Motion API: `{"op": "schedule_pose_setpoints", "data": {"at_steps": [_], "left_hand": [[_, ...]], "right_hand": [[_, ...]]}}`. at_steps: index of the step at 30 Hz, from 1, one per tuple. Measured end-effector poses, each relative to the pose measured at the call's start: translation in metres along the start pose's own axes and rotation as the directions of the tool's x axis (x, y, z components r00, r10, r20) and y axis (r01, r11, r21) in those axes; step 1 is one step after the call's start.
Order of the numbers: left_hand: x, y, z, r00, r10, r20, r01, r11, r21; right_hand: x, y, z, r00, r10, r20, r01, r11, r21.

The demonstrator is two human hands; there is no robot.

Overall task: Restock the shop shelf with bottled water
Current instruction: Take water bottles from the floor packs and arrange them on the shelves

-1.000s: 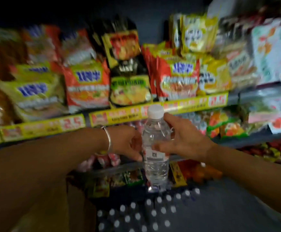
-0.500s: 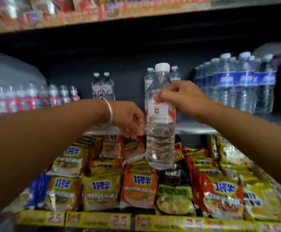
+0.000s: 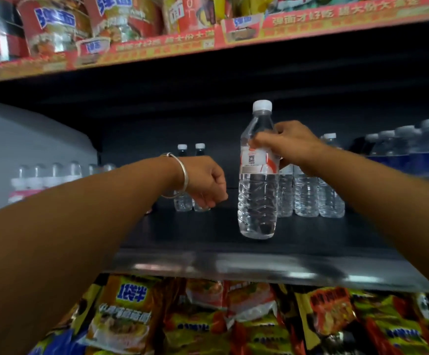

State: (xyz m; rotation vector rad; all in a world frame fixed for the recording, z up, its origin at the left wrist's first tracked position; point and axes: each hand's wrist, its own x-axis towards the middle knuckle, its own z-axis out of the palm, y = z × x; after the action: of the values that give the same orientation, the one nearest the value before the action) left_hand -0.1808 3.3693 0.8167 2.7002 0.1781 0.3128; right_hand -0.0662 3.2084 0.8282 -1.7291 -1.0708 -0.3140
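Above the dark shelf (image 3: 310,234), the right hand (image 3: 292,147) grips a clear water bottle (image 3: 258,180) by its shoulder, upright, its base seemingly just clear of the shelf surface. Behind it stands a short row of bottles (image 3: 308,193); two more bottles (image 3: 190,175) stand farther back, left of the held one. The left hand (image 3: 205,183) hangs loosely curled, holding nothing, left of the bottle. Restocking looks barely begun: much bare shelf remains, and this bottle is not yet set down.
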Motion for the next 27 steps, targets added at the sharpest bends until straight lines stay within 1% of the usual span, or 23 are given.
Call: {"op": "schedule_pose_setpoints", "data": {"at_steps": [5, 8, 12, 15, 18, 20, 23, 25, 27], "left_hand": [[0.053, -0.04, 0.013, 1.0, -0.019, -0.02, 0.019, 0.999, -0.025], [0.083, -0.057, 0.023, 0.999, -0.028, -0.044, 0.027, 0.999, -0.026], [0.12, -0.078, 0.029, 0.995, -0.079, -0.064, 0.075, 0.995, -0.065], [0.14, -0.092, 0.031, 0.989, -0.101, -0.108, 0.092, 0.992, -0.085], [0.159, -0.101, 0.031, 0.985, -0.101, -0.14, 0.098, 0.995, -0.034], [0.168, -0.105, 0.03, 0.982, -0.098, -0.159, 0.107, 0.993, 0.047], [0.18, -0.112, 0.029, 0.979, -0.096, -0.182, 0.123, 0.982, 0.143], [0.186, -0.115, 0.031, 0.977, -0.102, -0.189, 0.135, 0.976, 0.172], [0.191, -0.116, 0.034, 0.972, -0.11, -0.209, 0.143, 0.978, 0.152]], "right_hand": [[0.049, 0.032, 0.036, 0.998, 0.037, -0.052, -0.039, 0.998, -0.051], [0.075, 0.053, 0.052, 0.998, 0.048, -0.043, -0.052, 0.996, -0.075], [0.11, 0.081, 0.07, 0.998, 0.06, -0.017, -0.061, 0.99, -0.125], [0.133, 0.093, 0.082, 0.997, 0.083, 0.006, -0.081, 0.985, -0.15], [0.151, 0.101, 0.093, 0.995, 0.095, 0.016, -0.092, 0.984, -0.154], [0.16, 0.104, 0.1, 0.994, 0.107, 0.015, -0.104, 0.987, -0.125], [0.172, 0.108, 0.11, 0.992, 0.125, 0.007, -0.123, 0.984, -0.131], [0.178, 0.11, 0.114, 0.989, 0.146, 0.0, -0.145, 0.981, -0.131], [0.181, 0.111, 0.116, 0.985, 0.17, -0.007, -0.169, 0.975, -0.145]]}}
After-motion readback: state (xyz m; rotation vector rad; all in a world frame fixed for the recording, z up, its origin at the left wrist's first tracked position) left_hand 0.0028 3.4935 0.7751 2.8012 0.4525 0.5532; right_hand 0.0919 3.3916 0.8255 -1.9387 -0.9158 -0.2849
